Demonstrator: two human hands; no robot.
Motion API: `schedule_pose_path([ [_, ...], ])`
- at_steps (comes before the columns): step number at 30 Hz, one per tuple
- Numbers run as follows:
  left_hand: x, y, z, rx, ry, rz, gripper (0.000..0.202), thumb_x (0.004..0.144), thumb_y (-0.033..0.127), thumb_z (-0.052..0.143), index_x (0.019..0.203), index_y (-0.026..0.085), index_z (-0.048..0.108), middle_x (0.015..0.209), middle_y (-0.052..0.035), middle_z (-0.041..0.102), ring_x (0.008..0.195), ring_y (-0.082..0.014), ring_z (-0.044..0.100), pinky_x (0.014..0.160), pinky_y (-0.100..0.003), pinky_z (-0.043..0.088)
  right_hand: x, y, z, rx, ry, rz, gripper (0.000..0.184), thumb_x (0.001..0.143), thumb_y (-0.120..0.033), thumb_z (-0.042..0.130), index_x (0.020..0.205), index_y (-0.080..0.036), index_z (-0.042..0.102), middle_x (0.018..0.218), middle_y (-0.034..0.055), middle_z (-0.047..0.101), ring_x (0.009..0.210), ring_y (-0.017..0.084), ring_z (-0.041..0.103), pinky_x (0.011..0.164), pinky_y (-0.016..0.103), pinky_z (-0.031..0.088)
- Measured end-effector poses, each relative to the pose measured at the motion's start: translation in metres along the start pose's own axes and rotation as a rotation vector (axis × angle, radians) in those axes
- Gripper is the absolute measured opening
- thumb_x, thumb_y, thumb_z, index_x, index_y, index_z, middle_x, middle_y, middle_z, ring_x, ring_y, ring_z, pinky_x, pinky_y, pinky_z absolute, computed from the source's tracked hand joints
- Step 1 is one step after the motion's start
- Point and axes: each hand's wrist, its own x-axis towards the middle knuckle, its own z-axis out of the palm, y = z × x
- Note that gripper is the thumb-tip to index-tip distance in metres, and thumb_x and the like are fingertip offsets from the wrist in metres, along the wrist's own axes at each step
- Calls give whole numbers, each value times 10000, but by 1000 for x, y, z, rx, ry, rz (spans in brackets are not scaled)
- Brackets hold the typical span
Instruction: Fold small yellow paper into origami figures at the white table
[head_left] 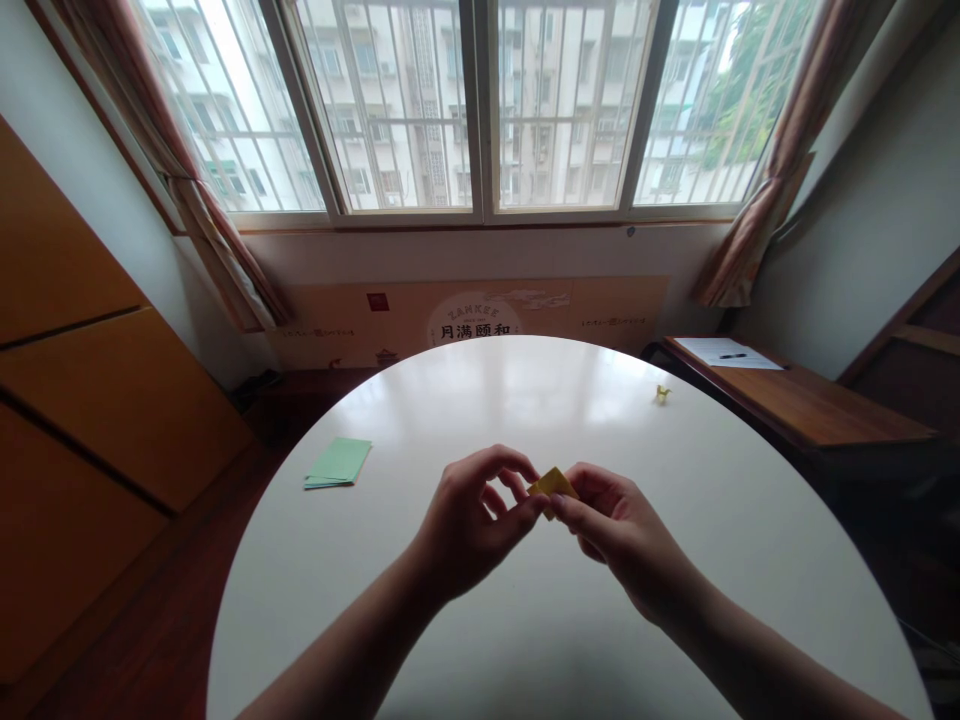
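While the left hand [474, 515], half curled, pinches the yellow paper [556, 481], the right hand [616, 512] grips its other side.

Yellow folded paper [556, 481]: this small piece is presenting a roughly diamond-shaped face, one corner pointing away from you. You are pinching it between the fingers of your left hand [476, 522] at one side and your right hand [613, 512] at the other; your thumbs are partly covering its near edges, its finer creases appearing too small to tell.
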Motion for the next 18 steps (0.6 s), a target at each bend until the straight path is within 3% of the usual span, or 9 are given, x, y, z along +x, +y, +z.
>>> schedule_pose_path([
  [6,1,1,-2,27,-39,37,67,812,196,715,805,147,669,783,-44,676,651,-122,623,511,-186,485,-1,1,-1,-34,-45,-11,236,827,-369,751,767,-161,656,633,-41,491,497,56,240,442,217,166],
  [18,-1,-9,3,-165,-4,-105,154,799,250,748,856,143,653,688,-25,653,582,-128,597,483,-216,489,-1,0,-4,-141,-62,-68,298,934,-382,599,754,-154,665,641,-16,531,475,57,281,426,217,180],
])
